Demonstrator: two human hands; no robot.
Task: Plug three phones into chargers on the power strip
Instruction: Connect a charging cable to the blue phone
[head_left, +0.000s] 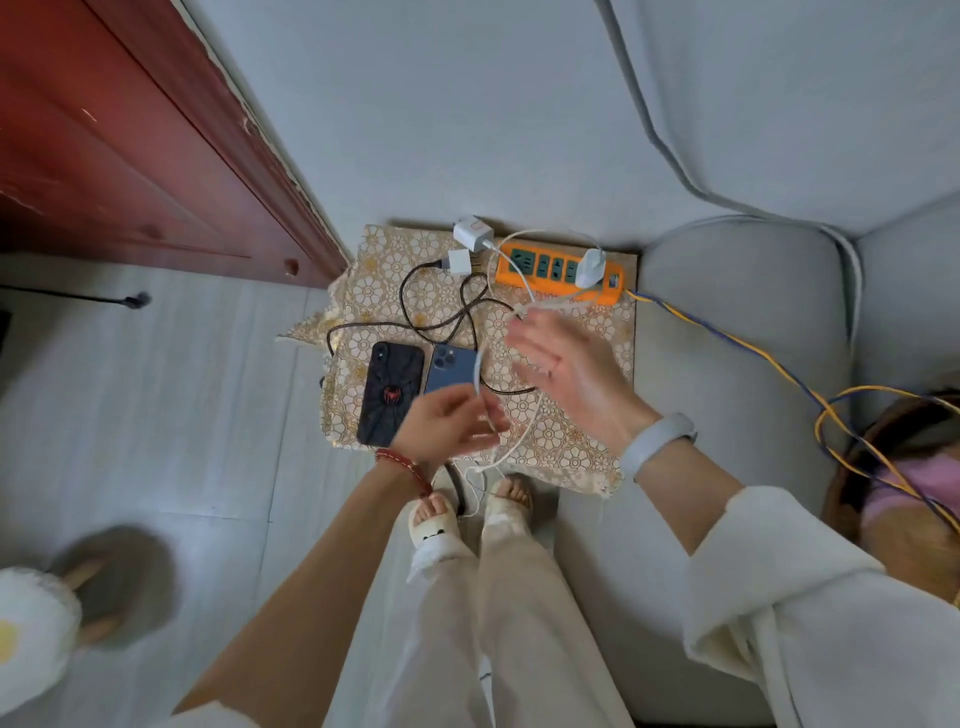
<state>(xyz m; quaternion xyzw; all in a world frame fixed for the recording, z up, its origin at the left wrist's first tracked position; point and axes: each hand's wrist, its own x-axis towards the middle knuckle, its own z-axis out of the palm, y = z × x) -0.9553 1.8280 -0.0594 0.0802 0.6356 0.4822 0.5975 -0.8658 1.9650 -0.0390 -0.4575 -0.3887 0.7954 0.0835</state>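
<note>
No brand or writing can be read anywhere; the only mark is a red spider emblem on the back of the black phone (389, 393), which lies face down on the floral-patterned surface (571, 452). Touching its right edge lies a blue phone (449, 369), also face down, its lower part hidden by the left hand (447, 428).

The left hand's grip pinches a white cable (478, 371) between thumb and fingers, the cable end standing up just above the fingers and over the blue phone. The right hand (563, 371) hangs spread, fingers straight, above the surface; its fingertips look to touch another stretch of white cable near the strip, though motion blur makes that uncertain.

The orange power strip (558, 271) lies at the far edge of the surface, with a white charger (590, 267) plugged in near its right end. Two more white charger cubes (470, 231) (460, 261) lie loose just left of the strip, the nearer one trailing a dark braided cable (415, 306) that loops across the surface toward the phones.
</note>
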